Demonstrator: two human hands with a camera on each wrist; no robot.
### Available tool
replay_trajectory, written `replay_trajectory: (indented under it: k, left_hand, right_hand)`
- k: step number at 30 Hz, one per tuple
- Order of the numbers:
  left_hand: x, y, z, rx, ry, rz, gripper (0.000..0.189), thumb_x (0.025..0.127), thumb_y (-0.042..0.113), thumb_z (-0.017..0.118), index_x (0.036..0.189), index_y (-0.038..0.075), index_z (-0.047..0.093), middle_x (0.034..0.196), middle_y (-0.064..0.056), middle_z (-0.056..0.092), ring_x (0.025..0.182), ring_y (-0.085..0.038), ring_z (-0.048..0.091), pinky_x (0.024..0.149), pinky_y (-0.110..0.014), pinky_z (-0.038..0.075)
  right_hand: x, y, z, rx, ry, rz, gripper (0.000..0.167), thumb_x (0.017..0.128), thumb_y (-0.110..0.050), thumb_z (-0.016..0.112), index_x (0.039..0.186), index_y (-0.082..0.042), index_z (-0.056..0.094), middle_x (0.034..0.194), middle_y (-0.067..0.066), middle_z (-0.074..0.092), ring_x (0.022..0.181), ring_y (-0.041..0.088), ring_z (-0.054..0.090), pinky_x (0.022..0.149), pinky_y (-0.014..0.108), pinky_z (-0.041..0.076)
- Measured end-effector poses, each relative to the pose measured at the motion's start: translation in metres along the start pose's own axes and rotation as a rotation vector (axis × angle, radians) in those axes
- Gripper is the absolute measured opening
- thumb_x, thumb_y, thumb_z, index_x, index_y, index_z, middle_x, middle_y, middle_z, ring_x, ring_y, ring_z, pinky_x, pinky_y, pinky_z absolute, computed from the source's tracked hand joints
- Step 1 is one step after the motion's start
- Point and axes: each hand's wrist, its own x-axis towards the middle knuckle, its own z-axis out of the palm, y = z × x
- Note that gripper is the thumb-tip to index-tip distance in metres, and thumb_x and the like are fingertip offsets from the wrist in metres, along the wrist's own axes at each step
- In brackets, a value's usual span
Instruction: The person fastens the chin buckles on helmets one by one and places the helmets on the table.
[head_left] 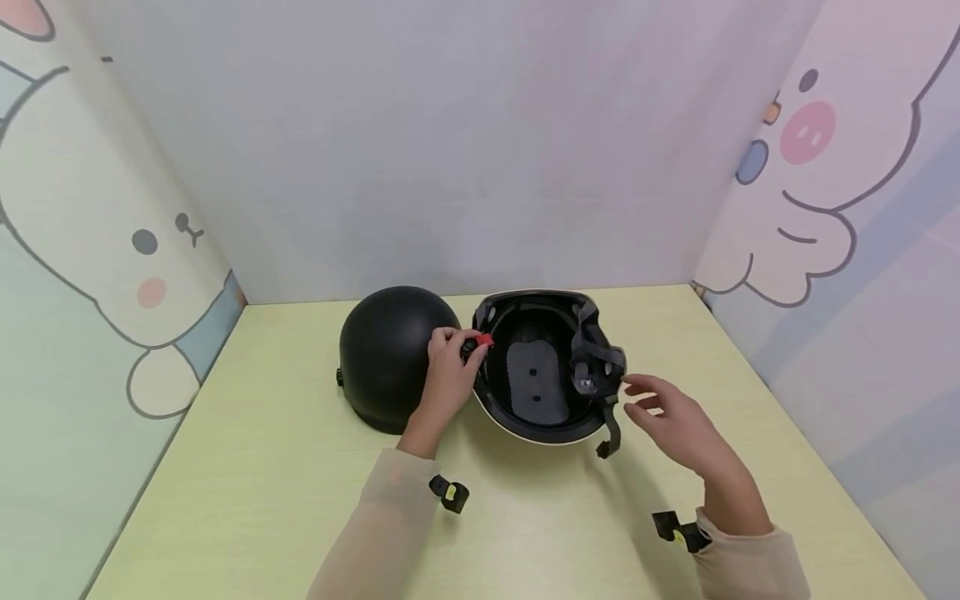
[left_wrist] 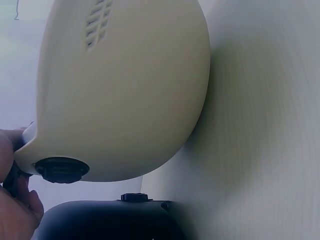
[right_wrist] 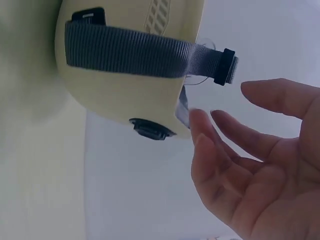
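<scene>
While the left hand (head_left: 450,373) pinches the red buckle (head_left: 484,340), with the upturned cream helmet (head_left: 536,382) just right of that grip, strap-handling seems under way, probably calling for the empty, relaxed right hand (head_left: 681,423) to take the dangling strap (head_left: 612,427) beside it.

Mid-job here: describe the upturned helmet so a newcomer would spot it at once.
On the pale yellow table, find the black helmet sitting dome up. Just right of it in the head view, by the left hand pinching a red-and-black piece, lies the upturned helmet. Unlike its neighbour, it bares a grey inner pad and straps, and its shell is cream outside.
</scene>
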Motion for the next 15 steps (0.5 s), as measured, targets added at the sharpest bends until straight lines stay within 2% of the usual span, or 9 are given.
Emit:
replay_trajectory:
  k: [3, 6, 8, 12, 15]
  left_hand:
    - [0.000, 0.001, -0.001, 0.001, 0.009, 0.011, 0.027, 0.097, 0.024, 0.063, 0.117, 0.007, 0.066, 0.116, -0.011, 0.041, 0.110, -0.031, 0.038, 0.089, -0.045, 0.041]
    - [-0.001, 0.001, -0.002, 0.003, 0.017, 0.030, 0.027, 0.097, 0.025, 0.064, 0.117, 0.007, 0.066, 0.118, -0.012, 0.042, 0.110, -0.032, 0.039, 0.088, -0.046, 0.042]
    - [-0.002, 0.000, -0.002, 0.004, 0.021, 0.045, 0.028, 0.097, 0.025, 0.064, 0.117, 0.007, 0.067, 0.119, -0.013, 0.042, 0.110, -0.032, 0.039, 0.088, -0.046, 0.042]
    - [-0.002, 0.000, -0.002, -0.004, 0.013, 0.066, 0.028, 0.097, 0.025, 0.063, 0.118, 0.006, 0.066, 0.118, -0.013, 0.042, 0.109, -0.032, 0.039, 0.088, -0.046, 0.042]
    - [-0.002, 0.001, -0.002, -0.004, 0.016, 0.066, 0.027, 0.097, 0.024, 0.063, 0.118, 0.006, 0.066, 0.117, -0.012, 0.042, 0.109, -0.031, 0.038, 0.089, -0.046, 0.042]
  right_hand:
    - [0.003, -0.009, 0.007, -0.013, 0.042, 0.004, 0.057, 0.097, -0.031, 0.063, 0.139, 0.004, 0.045, 0.125, 0.024, 0.051, 0.107, 0.037, 0.056, 0.081, 0.049, 0.048]
    - [0.012, -0.017, 0.021, -0.075, 0.065, 0.008, 0.061, 0.094, -0.038, 0.065, 0.135, 0.004, 0.050, 0.118, 0.022, 0.050, 0.100, 0.035, 0.055, 0.077, 0.047, 0.046]
    - [0.017, -0.021, 0.031, -0.121, 0.080, 0.005, 0.052, 0.093, -0.033, 0.069, 0.127, 0.005, 0.058, 0.111, 0.020, 0.052, 0.093, 0.032, 0.055, 0.074, 0.045, 0.046]
    - [0.022, -0.021, 0.041, -0.193, 0.082, 0.006, 0.023, 0.088, -0.014, 0.074, 0.102, 0.003, 0.070, 0.095, 0.012, 0.056, 0.079, 0.025, 0.055, 0.070, 0.042, 0.046]
    - [0.022, -0.019, 0.042, -0.211, 0.049, -0.010, 0.016, 0.087, -0.010, 0.073, 0.100, 0.000, 0.072, 0.095, 0.010, 0.056, 0.079, 0.024, 0.054, 0.070, 0.042, 0.047]
